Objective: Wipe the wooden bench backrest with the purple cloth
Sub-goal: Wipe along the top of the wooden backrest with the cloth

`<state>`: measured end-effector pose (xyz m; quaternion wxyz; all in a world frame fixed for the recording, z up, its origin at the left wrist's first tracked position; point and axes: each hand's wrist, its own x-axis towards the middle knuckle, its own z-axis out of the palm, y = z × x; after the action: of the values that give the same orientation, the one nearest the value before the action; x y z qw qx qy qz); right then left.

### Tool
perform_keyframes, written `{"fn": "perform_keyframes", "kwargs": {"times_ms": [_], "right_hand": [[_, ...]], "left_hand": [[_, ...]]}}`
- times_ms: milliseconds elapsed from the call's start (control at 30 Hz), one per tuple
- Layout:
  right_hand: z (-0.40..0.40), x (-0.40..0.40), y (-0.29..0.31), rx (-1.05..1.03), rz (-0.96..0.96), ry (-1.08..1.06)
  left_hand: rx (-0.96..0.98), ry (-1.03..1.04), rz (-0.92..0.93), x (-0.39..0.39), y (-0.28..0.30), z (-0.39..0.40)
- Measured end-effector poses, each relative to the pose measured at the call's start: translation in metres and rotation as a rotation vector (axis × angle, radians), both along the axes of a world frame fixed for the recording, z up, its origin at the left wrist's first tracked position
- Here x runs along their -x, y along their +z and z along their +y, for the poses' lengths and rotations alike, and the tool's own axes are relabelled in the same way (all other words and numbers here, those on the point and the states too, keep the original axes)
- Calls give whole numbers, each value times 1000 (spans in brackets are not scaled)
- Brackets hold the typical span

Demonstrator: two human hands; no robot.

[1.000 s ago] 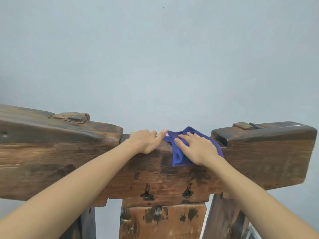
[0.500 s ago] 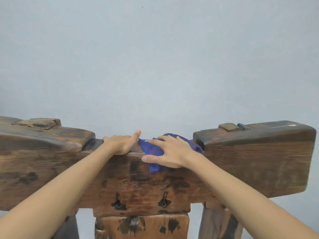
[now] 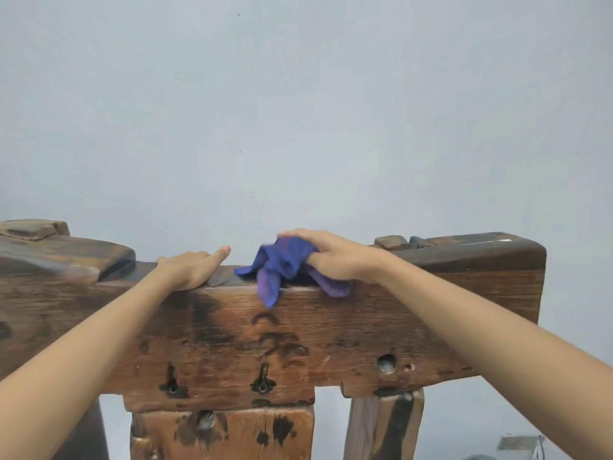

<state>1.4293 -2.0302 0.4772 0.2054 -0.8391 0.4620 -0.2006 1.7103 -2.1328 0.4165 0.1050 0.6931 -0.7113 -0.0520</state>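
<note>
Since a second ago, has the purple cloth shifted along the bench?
Yes. The purple cloth has bunched up and slid right, closer to the raised block of the backrest.

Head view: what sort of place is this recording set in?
Probably an indoor room, though little shows. A plain pale wall fills the background behind a heavy, dark-stained wooden bench backrest. The right hand holds a purple cloth on its top edge, suggesting furniture cleaning.

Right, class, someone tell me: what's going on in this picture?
A person is wiping a wooden bench backrest. The right hand grips a bunched purple cloth on the backrest's top edge, with corners hanging over the front face. The left hand rests bare on the same edge beside it, not touching the cloth.
</note>
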Motion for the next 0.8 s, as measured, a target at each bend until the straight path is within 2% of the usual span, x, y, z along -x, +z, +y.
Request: {"fn": "perform_keyframes", "kwargs": {"times_ms": [200,300,500,567,633,667,733,800], "right_hand": [[-34,24,23,-378,-898,-411],[-42,46,41,-446,-1066,-511],[-41,99,76,-303,-1272,-677],[-42,118,94,-170,-1366,-694],[-41,129,107,24,-1339,-660],[-36,131,108,100,-1226,-643],[-31,128,96,186,-855,-608],[-23,124,74,85,-459,-529]], "left_hand": [[16,-49,-41,-1,1,2],[20,-62,-41,-1,2,5],[19,-83,-20,-3,0,3],[25,-82,-21,-3,0,1],[30,-72,-22,-3,-1,-1],[28,-69,-20,-3,-1,-1],[22,-68,-15,-4,0,-1],[19,-72,-21,-5,-1,-3]]}}
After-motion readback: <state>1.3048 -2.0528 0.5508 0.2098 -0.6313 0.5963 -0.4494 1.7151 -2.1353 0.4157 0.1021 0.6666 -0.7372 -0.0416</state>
